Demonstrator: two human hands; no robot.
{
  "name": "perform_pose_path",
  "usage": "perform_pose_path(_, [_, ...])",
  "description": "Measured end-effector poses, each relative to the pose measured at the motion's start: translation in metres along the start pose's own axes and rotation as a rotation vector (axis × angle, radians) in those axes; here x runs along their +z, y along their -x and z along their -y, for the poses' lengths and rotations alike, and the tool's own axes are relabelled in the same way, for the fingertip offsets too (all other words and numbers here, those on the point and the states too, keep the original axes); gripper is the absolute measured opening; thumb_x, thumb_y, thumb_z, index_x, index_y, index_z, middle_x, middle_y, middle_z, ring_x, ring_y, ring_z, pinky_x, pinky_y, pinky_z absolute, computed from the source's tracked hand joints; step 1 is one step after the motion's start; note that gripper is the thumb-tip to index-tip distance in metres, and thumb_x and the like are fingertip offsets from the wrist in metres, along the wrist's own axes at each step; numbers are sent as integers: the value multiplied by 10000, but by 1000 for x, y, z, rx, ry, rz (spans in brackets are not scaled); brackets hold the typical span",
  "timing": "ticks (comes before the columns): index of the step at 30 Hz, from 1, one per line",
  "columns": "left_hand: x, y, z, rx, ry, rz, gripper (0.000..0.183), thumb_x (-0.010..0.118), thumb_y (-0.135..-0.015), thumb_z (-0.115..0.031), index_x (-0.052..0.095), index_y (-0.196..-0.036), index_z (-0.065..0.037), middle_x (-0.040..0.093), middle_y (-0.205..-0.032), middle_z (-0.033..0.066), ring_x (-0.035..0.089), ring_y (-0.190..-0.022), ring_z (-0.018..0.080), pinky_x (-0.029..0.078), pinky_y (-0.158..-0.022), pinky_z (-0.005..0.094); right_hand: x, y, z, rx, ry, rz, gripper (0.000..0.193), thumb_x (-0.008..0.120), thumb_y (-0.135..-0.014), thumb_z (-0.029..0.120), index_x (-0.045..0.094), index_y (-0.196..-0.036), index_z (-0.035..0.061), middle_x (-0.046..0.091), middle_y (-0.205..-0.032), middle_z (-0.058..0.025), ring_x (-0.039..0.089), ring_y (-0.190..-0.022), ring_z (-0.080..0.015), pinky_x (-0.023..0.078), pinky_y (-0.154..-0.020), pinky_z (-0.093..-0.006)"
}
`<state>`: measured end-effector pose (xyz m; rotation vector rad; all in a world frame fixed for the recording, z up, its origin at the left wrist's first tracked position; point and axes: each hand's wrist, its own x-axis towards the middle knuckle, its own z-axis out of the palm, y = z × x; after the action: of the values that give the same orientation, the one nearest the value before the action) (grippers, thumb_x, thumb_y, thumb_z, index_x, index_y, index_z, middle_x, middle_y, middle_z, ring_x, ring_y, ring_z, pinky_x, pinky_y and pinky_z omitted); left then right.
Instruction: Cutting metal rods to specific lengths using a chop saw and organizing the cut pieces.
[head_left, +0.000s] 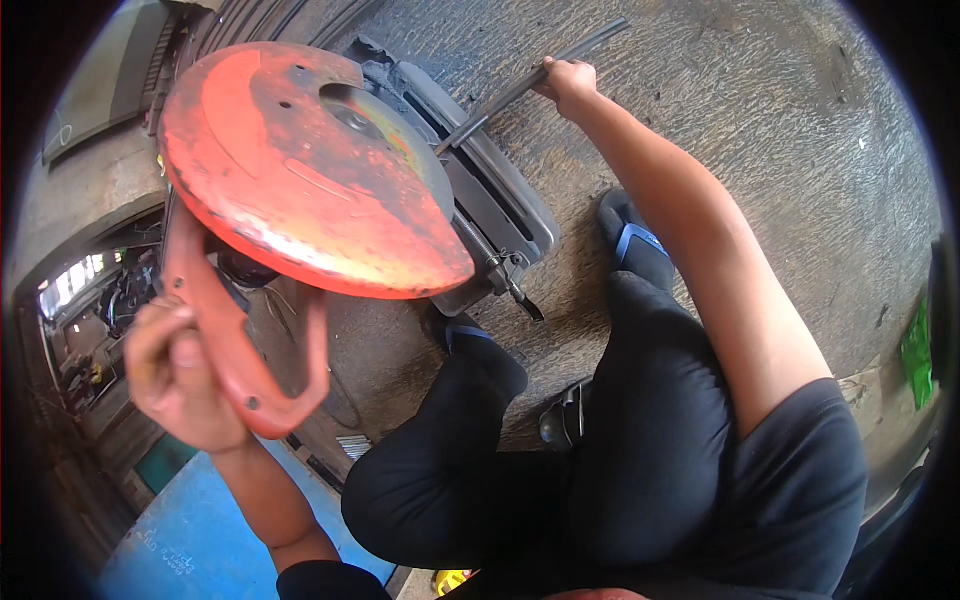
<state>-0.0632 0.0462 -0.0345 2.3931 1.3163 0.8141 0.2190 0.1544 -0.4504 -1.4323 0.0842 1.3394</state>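
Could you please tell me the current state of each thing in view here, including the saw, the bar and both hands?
chop saw guard: orange, rusty, raised above the base.
saw handle: gripped by the left hand.
saw base: grey, resting on the concrete floor.
metal bar: dark, lying across the base, held by the right hand.
sandals: worn on both feet, flat on the floor.

Chop saw guard (310,170) is raised at far left, its handle (235,340) gripped by left hand (175,370) at near left. Saw base (500,200) lies under/right of guard. Metal bar (530,85) is laid on base, held by right hand (570,85) at far centre.
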Motion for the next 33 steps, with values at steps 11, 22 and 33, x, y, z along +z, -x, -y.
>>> perform_pose_path(11, [59,63,-27,249,-254,288,160,637,-790,-128,641,-943,-82,573,-706,31,530,-626,214,396,-640,363,14,3,4,16,-13,13,223,640,-864,86,567,-976,-92,624,-961,-164,664,-776,-239,627,-601,-358])
perform_pose_path(22, [88,84,-27,269,-265,274,132,675,-759,-166,689,-875,-105,587,-704,-26,523,-606,155,368,-633,312,9,-2,1,31,26,0,213,646,-849,79,577,-948,-96,626,-965,-173,676,-758,-257,621,-571,-342])
perform_pose_path(33, [87,83,-27,267,-256,265,142,680,-757,-155,690,-887,-99,596,-714,-25,537,-616,152,376,-638,305,13,2,8,107,101,-56,289,656,-839,141,565,-944,-113,654,-932,-196,698,-677,-306,599,-564,-328])
